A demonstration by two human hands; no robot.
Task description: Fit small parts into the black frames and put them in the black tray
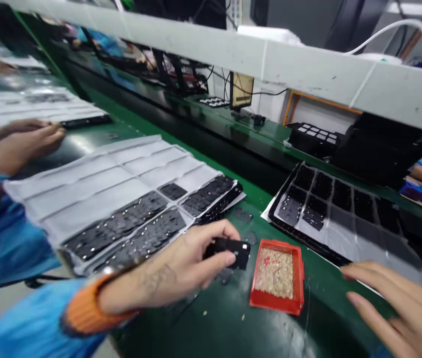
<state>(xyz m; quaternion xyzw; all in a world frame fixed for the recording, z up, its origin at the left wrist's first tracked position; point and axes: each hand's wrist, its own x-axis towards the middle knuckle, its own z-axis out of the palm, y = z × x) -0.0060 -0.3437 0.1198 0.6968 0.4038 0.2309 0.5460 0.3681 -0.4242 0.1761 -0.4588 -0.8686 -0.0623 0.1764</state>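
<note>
My left hand (199, 261) pinches a flat black plastic part (241, 254) between thumb and fingers, above the green tabletop. A small pale square shows at the part's upper corner. Just right of it stands a red bin (298, 304) holding many tiny tan pieces (275, 273). My right hand (400, 303) hovers at the lower right, thumb and fingers apart, near the right tray; nothing shows between its fingertips. More black parts (242, 215) lie loose on the table beyond my left hand, some partly hidden beneath it.
A white sectioned tray (128, 171) with rows of black parts lies left. Another tray (330, 214), black under clear film, lies right. A grey shelf beam (211, 44) crosses above. A co-worker's hands (28, 144) work at the far left. A monitor (241, 91) stands behind.
</note>
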